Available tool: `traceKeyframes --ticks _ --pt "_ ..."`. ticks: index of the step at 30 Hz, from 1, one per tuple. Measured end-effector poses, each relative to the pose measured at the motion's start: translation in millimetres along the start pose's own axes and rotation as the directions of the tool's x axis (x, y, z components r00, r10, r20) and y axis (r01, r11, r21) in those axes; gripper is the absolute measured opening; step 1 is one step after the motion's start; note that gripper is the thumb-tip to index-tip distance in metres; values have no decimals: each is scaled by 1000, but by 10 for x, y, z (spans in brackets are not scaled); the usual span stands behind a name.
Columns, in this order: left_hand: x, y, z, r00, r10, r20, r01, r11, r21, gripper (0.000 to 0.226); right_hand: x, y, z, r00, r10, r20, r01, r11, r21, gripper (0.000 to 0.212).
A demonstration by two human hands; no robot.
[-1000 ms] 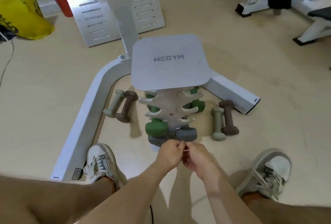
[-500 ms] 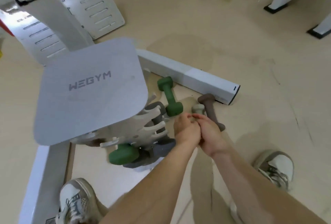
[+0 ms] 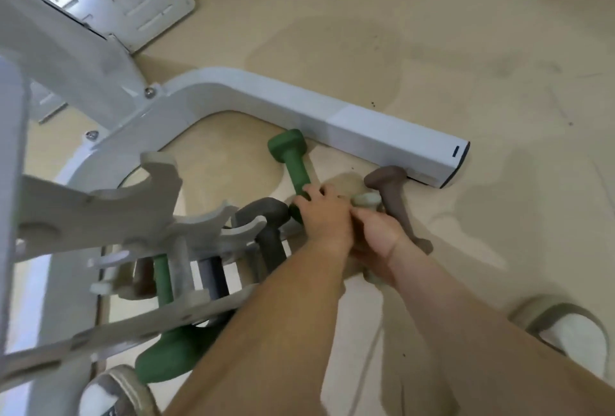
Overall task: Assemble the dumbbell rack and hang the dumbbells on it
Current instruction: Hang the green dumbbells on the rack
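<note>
One rack (image 3: 133, 212) at left carries racked dumbbells (image 3: 166, 362), uncountable through blur. Three more lie on the floor (image 3: 432, 49) to its right: green dumbbell (image 3: 295, 167), pale dumbbell (image 3: 366, 200), brown dumbbell (image 3: 396, 206). Left hand (image 3: 324, 216) touches the green dumbbell's near end; right hand (image 3: 376, 232) covers the pale dumbbell. Whether either hand grasps cannot be told.

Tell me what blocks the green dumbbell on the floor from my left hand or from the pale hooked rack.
Nothing between hand and dumbbell: the left hand curls over the handle of the green dumbbell. Toward the pale hooked rack, a dark grey dumbbell fills the nearest cradle; the upper cradles look free.
</note>
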State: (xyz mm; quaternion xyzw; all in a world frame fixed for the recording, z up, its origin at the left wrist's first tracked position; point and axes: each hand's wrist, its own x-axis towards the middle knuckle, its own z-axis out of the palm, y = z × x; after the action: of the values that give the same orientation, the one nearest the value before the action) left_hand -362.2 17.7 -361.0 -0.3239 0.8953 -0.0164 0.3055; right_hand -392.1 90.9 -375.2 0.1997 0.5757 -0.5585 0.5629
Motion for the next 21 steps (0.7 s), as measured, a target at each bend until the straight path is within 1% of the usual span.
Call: traceKeyframes --ticks 1,2,3,5,6,8,10,11,13,15,16,18,19,21 --pt "14 -27 -16 998 36 -54 -35 999 20 29 17 44 -4 999 43 -2 -43 998 40 22" --pt "22 -65 -42 992 65 -107 -63 998 25 24 14 92 4 996 86 30 -89 990 106 28" --pt "16 -103 -87 984 88 -152 -86 996 23 22 11 137 8 989 120 91 -136 970 199 37" --pt "2 -142 -228 975 113 -192 -112 994 17 22 -5 219 -14 968 151 201 -218 902 373 55" --pt "-5 -156 -268 974 110 -199 -114 993 -8 23 -4 269 -37 960 158 230 -245 870 427 61" --pt "-30 -169 -283 970 97 -222 -120 988 -94 24 -28 350 -82 958 159 240 -260 833 489 69" --pt "-96 -177 -293 964 38 -263 -105 964 -246 22 -81 390 -94 948 144 282 -283 785 551 74" --pt "-148 -174 -325 961 -22 -277 -79 934 -348 20 -103 391 -90 939 135 317 -304 759 576 76" --pt "-255 -141 -379 958 -137 -252 -16 852 -523 17 -145 357 -69 915 128 384 -351 723 595 80" --pt "-411 -82 -417 962 -192 -194 29 779 -626 17 -221 283 -46 910 133 393 -364 708 605 82" --pt "-492 -49 -394 966 -205 -160 46 741 -670 17 -245 265 -31 905 152 398 -387 683 619 81" --pt "-681 10 -330 974 -200 -106 50 650 -758 19 -336 227 -41 915 191 356 -391 640 661 77" --pt "-736 18 -284 975 -204 -87 56 605 -794 22 -347 231 -44 931 193 309 -357 651 669 73" --pt "-854 36 -241 981 -186 -48 58 524 -850 28 -396 249 -80 968 134 214 -243 722 647 66"
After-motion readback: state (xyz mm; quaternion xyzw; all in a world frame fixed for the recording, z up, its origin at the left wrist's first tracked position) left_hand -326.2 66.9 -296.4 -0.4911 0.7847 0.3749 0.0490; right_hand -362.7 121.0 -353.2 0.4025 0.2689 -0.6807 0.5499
